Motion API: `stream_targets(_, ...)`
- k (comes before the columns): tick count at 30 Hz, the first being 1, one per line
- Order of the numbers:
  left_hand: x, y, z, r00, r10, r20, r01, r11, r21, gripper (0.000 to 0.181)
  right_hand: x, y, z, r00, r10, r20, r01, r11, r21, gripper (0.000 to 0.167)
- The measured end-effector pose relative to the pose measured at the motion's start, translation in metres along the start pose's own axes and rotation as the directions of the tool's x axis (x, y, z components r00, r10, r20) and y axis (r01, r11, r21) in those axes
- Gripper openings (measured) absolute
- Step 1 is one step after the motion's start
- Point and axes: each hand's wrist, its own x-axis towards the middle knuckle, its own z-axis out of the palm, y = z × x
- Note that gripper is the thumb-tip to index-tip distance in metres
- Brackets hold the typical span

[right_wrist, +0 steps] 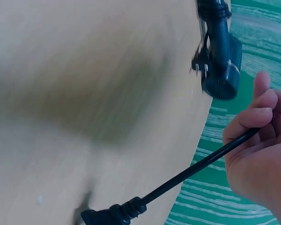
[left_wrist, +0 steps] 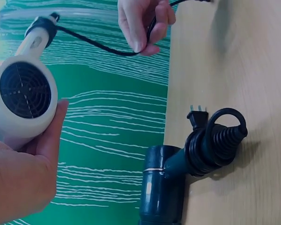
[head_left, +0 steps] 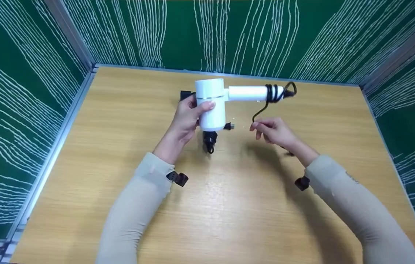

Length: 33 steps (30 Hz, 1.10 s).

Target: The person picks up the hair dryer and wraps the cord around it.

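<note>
My left hand (head_left: 186,116) grips the barrel of a white hair dryer (head_left: 213,119), holding it above the table with its handle pointing right. Black cord (head_left: 271,93) is wound in a few turns around the handle's end. From there it runs down to my right hand (head_left: 275,131), which pinches it between thumb and fingers. Past that hand, the cord's end with a black plug (right_wrist: 113,214) hangs out, as the right wrist view shows. A black hair dryer (left_wrist: 154,187) lies on the table below the white one, partly hidden by it from above.
The wooden table (head_left: 222,205) has a metal-framed edge. Green panels (head_left: 182,36) with white wavy lines stand at its back and sides. Beside the black dryer's wrapped cord (left_wrist: 215,145) a two-pin plug (left_wrist: 197,117) sticks out.
</note>
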Motion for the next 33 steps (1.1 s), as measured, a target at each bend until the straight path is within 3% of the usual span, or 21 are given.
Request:
stream_targets(8, 0.004, -0.003, -0.003, 0.996, 0.044, -0.080, -0.047, 0.998, -0.031, 0.062, -0.025, -0.016, 0.034, 0.986, -0.079, 0.148, 0.087, 0.995, -0.046, 0.027)
stream_targets(14, 0.008, -0.008, -0.007, 0.991, 0.082, -0.109, -0.083, 0.997, -0.006, 0.063, -0.044, -0.031, 0.054, 0.968, -0.193, 0.162, 0.216, 0.967, -0.133, 0.024)
stream_targets(24, 0.009, -0.015, -0.008, 0.987, 0.090, -0.130, -0.079, 0.993, 0.086, 0.058, -0.054, -0.060, 0.068, 0.883, -0.428, 0.192, 0.465, 0.853, -0.237, 0.018)
stream_targets(28, 0.010, -0.016, -0.007, 0.988, 0.080, -0.136, -0.068, 0.993, 0.092, 0.058, -0.053, -0.064, 0.070, 0.854, -0.478, 0.204, 0.515, 0.829, -0.219, 0.019)
stream_targets(30, 0.011, -0.015, -0.007, 0.987, 0.069, -0.148, -0.060, 0.996, 0.065, 0.058, -0.054, -0.063, 0.069, 0.860, -0.469, 0.201, 0.506, 0.836, -0.211, 0.019)
stream_targets(33, 0.011, -0.012, -0.009, 0.986, 0.059, -0.157, -0.059, 0.998, 0.002, 0.059, -0.057, -0.058, 0.063, 0.893, -0.411, 0.186, 0.445, 0.870, -0.214, 0.019)
